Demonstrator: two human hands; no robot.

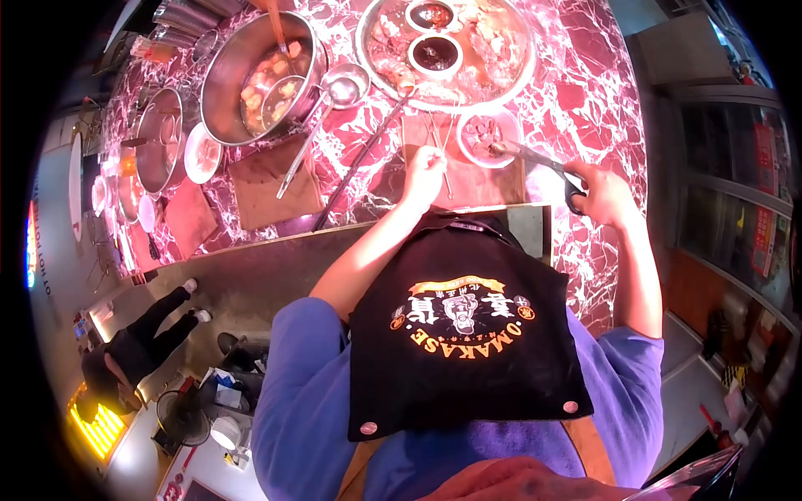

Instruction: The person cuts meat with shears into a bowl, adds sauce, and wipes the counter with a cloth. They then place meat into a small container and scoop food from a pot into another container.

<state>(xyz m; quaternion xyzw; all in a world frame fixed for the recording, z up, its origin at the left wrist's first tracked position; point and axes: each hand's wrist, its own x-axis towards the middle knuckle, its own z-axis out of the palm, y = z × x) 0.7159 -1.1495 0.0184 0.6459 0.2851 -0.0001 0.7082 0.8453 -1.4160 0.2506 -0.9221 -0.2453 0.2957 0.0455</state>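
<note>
In the head view, my right hand (pixel 603 194) grips black-handled scissors (pixel 543 160). Their blades reach into a small white bowl (pixel 518 134) that holds pieces of food. Left of that bowl, my left hand (pixel 426 175) is closed around thin metal sticks (pixel 449 182), which look like chopsticks. Both the bowl and the sticks are over a brown mat (pixel 480 190). Beyond them stands a large round tray (pixel 531 71) of meat pieces in liquid, with two small bowls of dark sauce (pixel 435 53) set in it.
A deep steel pot (pixel 219 83) of broth and chunks stands left, with a ladle (pixel 344 86) beside it. A long dark rod (pixel 365 159) slants across the red marbled counter (pixel 585 125). Farther left are a smaller pot (pixel 159 142) and a white bowl (pixel 203 154). Another person (pixel 125 359) is at lower left.
</note>
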